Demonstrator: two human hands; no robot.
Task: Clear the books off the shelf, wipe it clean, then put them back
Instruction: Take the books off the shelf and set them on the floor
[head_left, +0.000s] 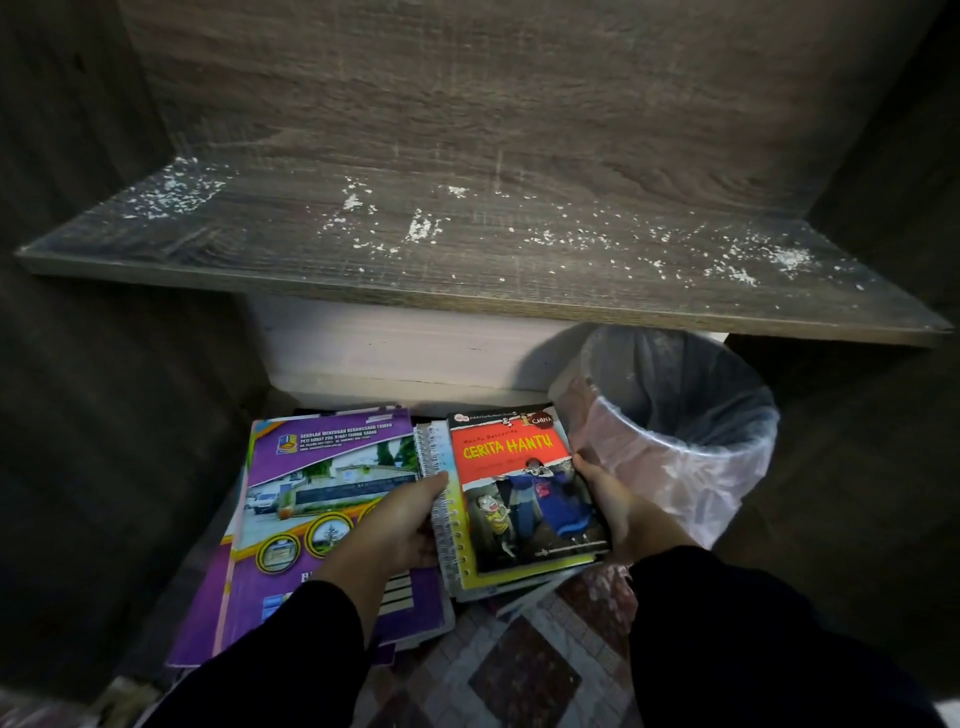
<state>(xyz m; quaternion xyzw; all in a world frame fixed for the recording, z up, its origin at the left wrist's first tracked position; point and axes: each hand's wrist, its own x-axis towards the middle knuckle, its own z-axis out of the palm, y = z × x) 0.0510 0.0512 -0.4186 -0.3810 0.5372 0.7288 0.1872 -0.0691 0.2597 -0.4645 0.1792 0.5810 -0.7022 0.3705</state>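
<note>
Both hands (400, 525) (615, 506) at book stack (519, 499) edges.

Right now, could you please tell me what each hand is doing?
Left hand: grips the spiral edge of the stack of books.
Right hand: grips the stack's opposite edge.

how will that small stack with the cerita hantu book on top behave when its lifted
The stack probably lifts easily: thin books, gripped at both sides by the left hand and right hand. The glossy Cerita Hantu book may slide off if tilted. The spiral notebook beneath likely flexes.
</note>
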